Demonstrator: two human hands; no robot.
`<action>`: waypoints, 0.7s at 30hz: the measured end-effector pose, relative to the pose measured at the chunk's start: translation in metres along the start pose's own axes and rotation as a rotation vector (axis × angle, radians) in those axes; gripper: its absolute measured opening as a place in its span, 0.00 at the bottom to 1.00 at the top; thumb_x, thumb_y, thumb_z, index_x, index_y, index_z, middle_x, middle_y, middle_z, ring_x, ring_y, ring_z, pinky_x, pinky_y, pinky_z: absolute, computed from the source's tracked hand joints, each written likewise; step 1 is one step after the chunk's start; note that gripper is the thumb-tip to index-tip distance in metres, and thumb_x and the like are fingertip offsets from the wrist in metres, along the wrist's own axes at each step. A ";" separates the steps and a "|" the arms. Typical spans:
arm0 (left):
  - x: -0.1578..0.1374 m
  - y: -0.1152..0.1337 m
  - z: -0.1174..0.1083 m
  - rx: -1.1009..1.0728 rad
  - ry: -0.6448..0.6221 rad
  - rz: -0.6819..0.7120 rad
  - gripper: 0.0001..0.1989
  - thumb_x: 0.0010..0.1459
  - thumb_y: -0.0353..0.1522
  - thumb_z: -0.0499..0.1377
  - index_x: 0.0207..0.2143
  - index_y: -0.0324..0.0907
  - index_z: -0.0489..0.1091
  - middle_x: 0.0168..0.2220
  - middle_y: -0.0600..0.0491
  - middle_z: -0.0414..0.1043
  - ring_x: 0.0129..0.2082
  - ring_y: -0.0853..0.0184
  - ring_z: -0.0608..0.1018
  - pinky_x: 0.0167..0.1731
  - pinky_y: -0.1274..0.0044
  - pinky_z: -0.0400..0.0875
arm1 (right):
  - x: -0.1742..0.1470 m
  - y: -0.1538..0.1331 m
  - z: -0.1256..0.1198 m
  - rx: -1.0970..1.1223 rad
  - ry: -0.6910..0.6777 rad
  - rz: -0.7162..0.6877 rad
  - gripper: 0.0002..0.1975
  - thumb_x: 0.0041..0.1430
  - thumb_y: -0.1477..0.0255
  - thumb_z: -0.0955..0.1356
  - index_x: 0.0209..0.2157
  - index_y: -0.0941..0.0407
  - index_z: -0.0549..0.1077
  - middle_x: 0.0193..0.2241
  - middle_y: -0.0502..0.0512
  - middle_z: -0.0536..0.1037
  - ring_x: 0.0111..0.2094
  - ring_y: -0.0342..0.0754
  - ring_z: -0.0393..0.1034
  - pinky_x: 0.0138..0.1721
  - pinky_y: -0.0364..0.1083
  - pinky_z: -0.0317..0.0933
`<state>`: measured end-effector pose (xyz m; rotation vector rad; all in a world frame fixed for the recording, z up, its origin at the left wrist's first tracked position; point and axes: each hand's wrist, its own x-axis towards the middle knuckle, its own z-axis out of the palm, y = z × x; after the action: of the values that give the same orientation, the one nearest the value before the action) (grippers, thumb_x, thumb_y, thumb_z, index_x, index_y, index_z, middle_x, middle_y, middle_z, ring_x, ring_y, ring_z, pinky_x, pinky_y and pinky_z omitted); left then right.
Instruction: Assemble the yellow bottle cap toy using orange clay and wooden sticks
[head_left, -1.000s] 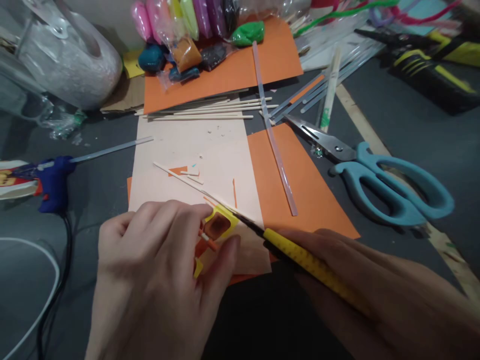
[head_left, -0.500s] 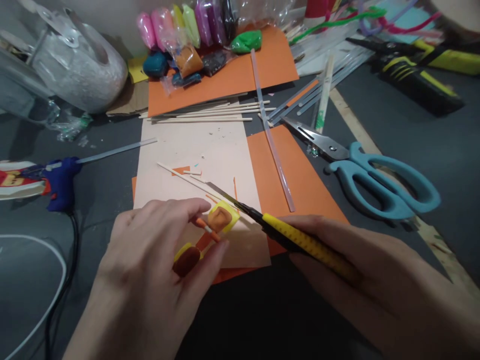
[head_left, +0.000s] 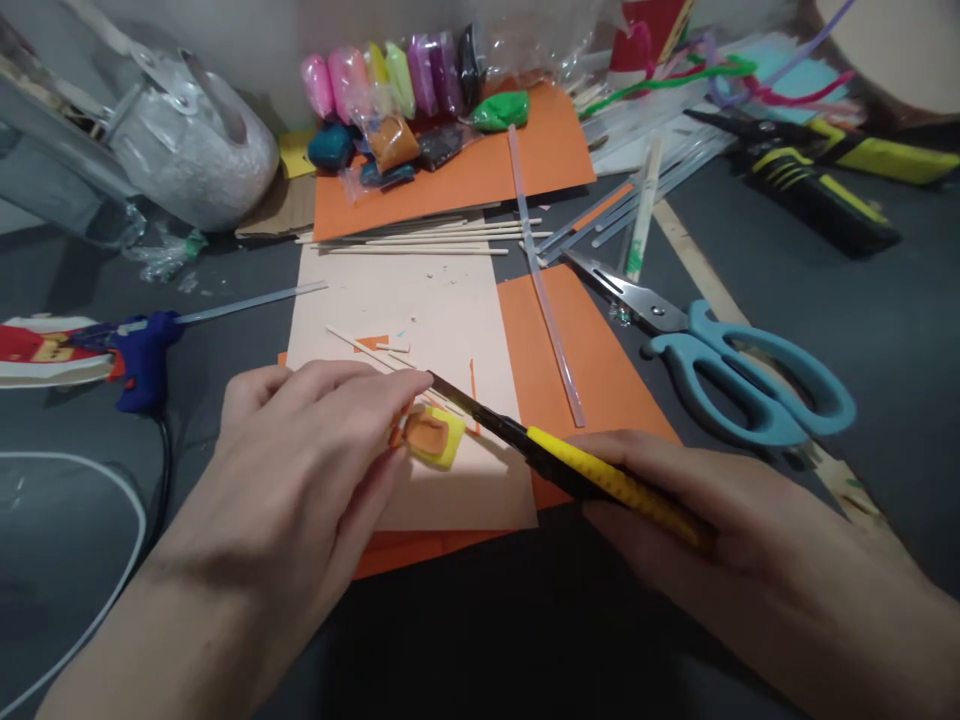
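Note:
My left hand (head_left: 307, 440) is closed on a small clay piece (head_left: 429, 436), yellow with a brown-orange patch. Orange and white bits of it peek out between thumb and fingers; the rest is hidden behind the hand. My right hand (head_left: 720, 530) grips a yellow and black utility knife (head_left: 607, 475), its blade pointing up and left. The blade tip lies close to my left index fingertip; whether they touch I cannot tell. Beneath both hands is a pale sheet of paper (head_left: 465, 500) with thin wooden sticks (head_left: 360, 347) and orange scraps (head_left: 373, 344) on it.
Blue-handled scissors (head_left: 750, 385) lie to the right, pliers (head_left: 817, 190) beyond them. A clear glue stick (head_left: 551, 320) crosses orange paper (head_left: 600, 350). A blue glue gun (head_left: 142, 365) is at left. Bagged clay (head_left: 394, 140) and a grey kettle-shaped object (head_left: 195, 150) stand at the back.
My left hand has turned and closed in, hiding the brown and yellow end seen before. The clay piece has shifted slightly left. The knife stays in my right hand; the view has shifted slightly.

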<state>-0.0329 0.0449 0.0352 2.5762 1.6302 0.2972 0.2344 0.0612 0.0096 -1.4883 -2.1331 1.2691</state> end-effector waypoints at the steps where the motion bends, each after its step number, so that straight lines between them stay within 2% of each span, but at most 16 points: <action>1: -0.001 0.000 0.000 0.021 0.006 -0.003 0.20 0.67 0.27 0.53 0.61 0.47 0.63 0.56 0.47 0.77 0.56 0.54 0.77 0.51 0.63 0.62 | -0.003 0.000 0.001 -0.050 0.010 -0.012 0.11 0.67 0.66 0.64 0.45 0.47 0.77 0.41 0.47 0.86 0.34 0.46 0.82 0.28 0.37 0.72; 3: -0.006 0.007 0.000 0.062 0.075 -0.073 0.18 0.67 0.27 0.54 0.58 0.46 0.65 0.56 0.46 0.76 0.56 0.52 0.76 0.51 0.63 0.63 | -0.010 0.001 0.003 -0.141 0.014 -0.057 0.13 0.67 0.67 0.63 0.50 0.45 0.74 0.40 0.47 0.86 0.35 0.46 0.82 0.31 0.37 0.73; 4: -0.010 0.012 0.001 0.072 0.138 -0.153 0.15 0.67 0.27 0.54 0.55 0.47 0.66 0.54 0.46 0.76 0.55 0.53 0.77 0.51 0.64 0.65 | -0.014 0.003 0.003 -0.182 0.018 -0.082 0.13 0.67 0.66 0.64 0.50 0.44 0.73 0.38 0.47 0.86 0.33 0.46 0.82 0.31 0.37 0.74; 6: -0.019 0.025 0.004 0.053 0.229 -0.305 0.05 0.67 0.30 0.57 0.44 0.48 0.69 0.40 0.53 0.78 0.41 0.60 0.80 0.42 0.70 0.68 | -0.020 0.007 0.003 -0.261 0.048 -0.121 0.12 0.67 0.65 0.64 0.50 0.43 0.72 0.34 0.46 0.85 0.28 0.47 0.81 0.28 0.39 0.74; 8: -0.027 0.035 0.008 -0.043 0.199 -0.420 0.02 0.66 0.34 0.59 0.38 0.50 0.68 0.27 0.61 0.73 0.24 0.69 0.75 0.27 0.75 0.65 | -0.022 0.011 0.001 -0.318 0.086 -0.138 0.11 0.66 0.63 0.64 0.49 0.42 0.72 0.32 0.46 0.84 0.26 0.49 0.81 0.24 0.41 0.74; 9: -0.030 0.038 0.011 -0.093 0.169 -0.453 0.03 0.66 0.35 0.59 0.37 0.50 0.68 0.25 0.63 0.73 0.20 0.71 0.73 0.24 0.76 0.63 | -0.022 0.012 0.000 -0.333 0.096 -0.140 0.11 0.66 0.63 0.64 0.49 0.41 0.72 0.31 0.47 0.85 0.26 0.50 0.81 0.23 0.41 0.74; 11: -0.032 0.040 0.017 -0.213 0.095 -0.498 0.03 0.65 0.37 0.61 0.37 0.50 0.70 0.25 0.64 0.77 0.20 0.72 0.76 0.22 0.78 0.65 | -0.021 0.013 -0.001 -0.333 0.093 -0.148 0.11 0.66 0.63 0.64 0.49 0.41 0.72 0.32 0.46 0.85 0.26 0.50 0.82 0.22 0.41 0.73; 14: -0.028 0.035 0.025 -0.404 0.001 -0.519 0.03 0.66 0.36 0.61 0.38 0.49 0.74 0.31 0.62 0.83 0.26 0.70 0.83 0.26 0.80 0.73 | -0.017 0.012 0.000 -0.330 0.059 -0.169 0.13 0.66 0.66 0.63 0.50 0.41 0.72 0.35 0.47 0.86 0.27 0.50 0.82 0.23 0.40 0.74; 19: -0.021 0.031 0.031 -0.496 0.075 -0.567 0.04 0.66 0.35 0.61 0.38 0.48 0.76 0.33 0.59 0.85 0.28 0.68 0.85 0.28 0.80 0.75 | -0.016 0.011 0.003 -0.411 0.083 -0.219 0.15 0.65 0.65 0.63 0.53 0.42 0.69 0.34 0.51 0.86 0.25 0.54 0.81 0.20 0.44 0.73; 21: -0.020 0.033 0.031 -0.520 0.041 -0.568 0.05 0.66 0.35 0.60 0.38 0.47 0.76 0.31 0.59 0.85 0.26 0.69 0.84 0.26 0.80 0.74 | -0.017 0.011 0.004 -0.416 0.076 -0.228 0.15 0.65 0.66 0.62 0.52 0.42 0.69 0.33 0.50 0.85 0.24 0.55 0.80 0.19 0.45 0.72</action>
<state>-0.0056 0.0142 0.0081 1.6732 1.8955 0.6229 0.2468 0.0464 0.0031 -1.3514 -2.5336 0.7095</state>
